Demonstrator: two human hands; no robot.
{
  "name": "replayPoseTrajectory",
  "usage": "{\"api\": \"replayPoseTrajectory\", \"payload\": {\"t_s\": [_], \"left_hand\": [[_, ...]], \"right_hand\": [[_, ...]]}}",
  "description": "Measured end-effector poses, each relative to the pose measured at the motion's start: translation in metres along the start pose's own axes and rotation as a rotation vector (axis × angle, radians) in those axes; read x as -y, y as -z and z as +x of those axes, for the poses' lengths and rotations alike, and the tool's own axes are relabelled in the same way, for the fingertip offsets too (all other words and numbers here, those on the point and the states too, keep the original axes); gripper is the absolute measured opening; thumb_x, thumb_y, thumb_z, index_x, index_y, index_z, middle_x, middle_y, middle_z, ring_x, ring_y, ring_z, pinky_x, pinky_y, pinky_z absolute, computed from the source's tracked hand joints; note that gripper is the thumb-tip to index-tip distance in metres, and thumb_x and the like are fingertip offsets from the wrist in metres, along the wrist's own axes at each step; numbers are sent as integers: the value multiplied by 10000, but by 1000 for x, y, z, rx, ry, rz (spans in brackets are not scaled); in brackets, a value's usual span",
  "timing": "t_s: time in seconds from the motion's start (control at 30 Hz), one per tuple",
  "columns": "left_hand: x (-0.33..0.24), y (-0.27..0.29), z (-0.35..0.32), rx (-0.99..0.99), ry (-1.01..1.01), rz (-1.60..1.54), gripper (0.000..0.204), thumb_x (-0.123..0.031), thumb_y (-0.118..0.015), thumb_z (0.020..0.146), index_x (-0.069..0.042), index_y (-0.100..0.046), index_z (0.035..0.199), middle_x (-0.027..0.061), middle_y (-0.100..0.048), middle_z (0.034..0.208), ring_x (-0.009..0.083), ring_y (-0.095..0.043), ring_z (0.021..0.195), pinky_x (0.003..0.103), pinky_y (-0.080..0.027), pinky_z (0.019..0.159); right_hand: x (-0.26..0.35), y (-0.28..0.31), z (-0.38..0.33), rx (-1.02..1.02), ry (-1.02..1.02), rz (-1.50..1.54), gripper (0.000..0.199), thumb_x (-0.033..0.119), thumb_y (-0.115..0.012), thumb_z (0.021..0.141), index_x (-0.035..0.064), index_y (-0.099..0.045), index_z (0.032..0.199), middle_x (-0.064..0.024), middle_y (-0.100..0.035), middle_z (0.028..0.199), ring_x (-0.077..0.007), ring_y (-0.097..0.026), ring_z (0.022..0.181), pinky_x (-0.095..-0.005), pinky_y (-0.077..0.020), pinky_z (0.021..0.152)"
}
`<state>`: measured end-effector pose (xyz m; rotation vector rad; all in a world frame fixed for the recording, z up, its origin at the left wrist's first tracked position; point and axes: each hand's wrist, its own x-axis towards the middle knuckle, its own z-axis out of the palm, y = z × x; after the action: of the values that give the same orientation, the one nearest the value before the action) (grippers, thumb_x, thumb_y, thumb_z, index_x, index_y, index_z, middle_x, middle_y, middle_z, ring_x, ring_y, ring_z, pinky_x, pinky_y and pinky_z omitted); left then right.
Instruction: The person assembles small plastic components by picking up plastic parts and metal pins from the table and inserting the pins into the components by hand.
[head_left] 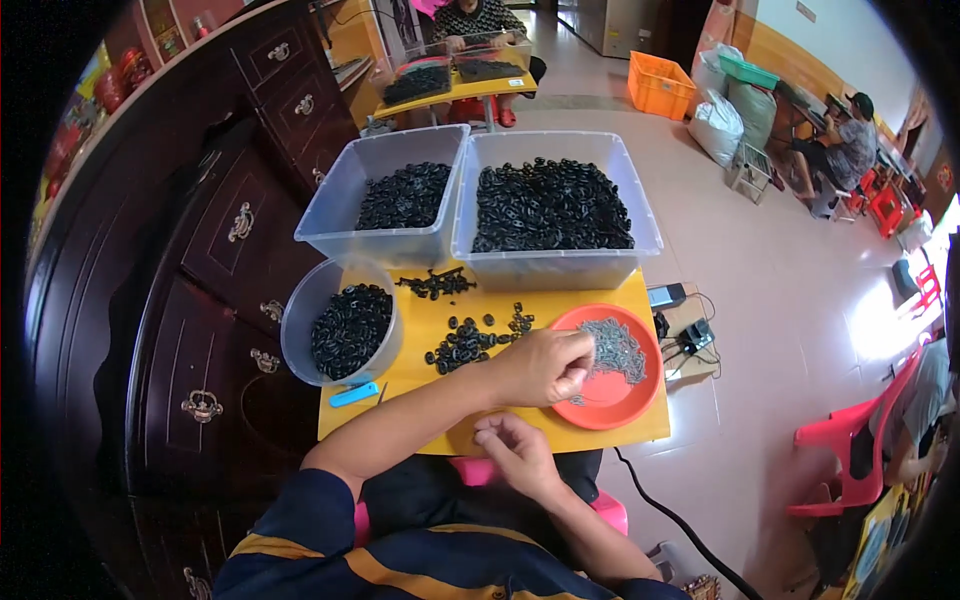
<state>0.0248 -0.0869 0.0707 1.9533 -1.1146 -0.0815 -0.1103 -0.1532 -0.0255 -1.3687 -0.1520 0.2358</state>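
Observation:
My left hand (545, 367) reaches across the yellow table (420, 322) into an orange plate (640, 402). Its fingertips are pinched at the pile of small grey metal pieces (622, 348) lying in the plate. My right hand (512, 450) hovers at the table's front edge, fingers curled together; whether it holds anything is too small to see. Loose black ring-shaped parts (462, 345) lie on the table just left of my left hand.
A round clear tub (298, 312) of black parts stands at the left, with a blue tool (353, 394) beside it. Two clear bins (340, 205) (560, 268) of black parts stand behind. A dark cabinet (220, 250) stands left, a red chair (850, 450) right. Other people (850, 140) work farther off.

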Motion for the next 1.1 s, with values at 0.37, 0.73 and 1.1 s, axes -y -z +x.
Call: {"api": "replayPoseTrajectory", "payload": {"t_s": [0.37, 0.73, 1.1], "left_hand": [[4, 27, -112, -179, 363, -241, 66, 0, -662, 824, -36, -640, 875, 0, -601, 797, 59, -540, 663, 236, -440, 586], [-15, 21, -128, -139, 249, 100, 170, -18, -658, 807, -75, -624, 963, 93, -662, 822, 246, -658, 684, 359, -513, 607], [-26, 32, -125, 49, 226, 295, 147, -118, -625, 868, -96, -565, 1001, 102, -670, 859, 342, -682, 802, 462, -530, 659]], "right_hand": [[11, 11, 7, -45, -117, 287, 156, 72, -608, 1005, 7, -585, 1145, -20, -642, 1031, -88, -609, 924, -262, -519, 814], [14, 5, 6, -105, -93, 171, 129, 71, -634, 988, 15, -613, 1102, -6, -655, 990, -75, -613, 885, -241, -523, 794], [12, 11, 5, -37, -100, -5, 115, 112, -626, 1003, 17, -643, 1065, 29, -649, 930, -44, -575, 819, -207, -474, 738]]}}
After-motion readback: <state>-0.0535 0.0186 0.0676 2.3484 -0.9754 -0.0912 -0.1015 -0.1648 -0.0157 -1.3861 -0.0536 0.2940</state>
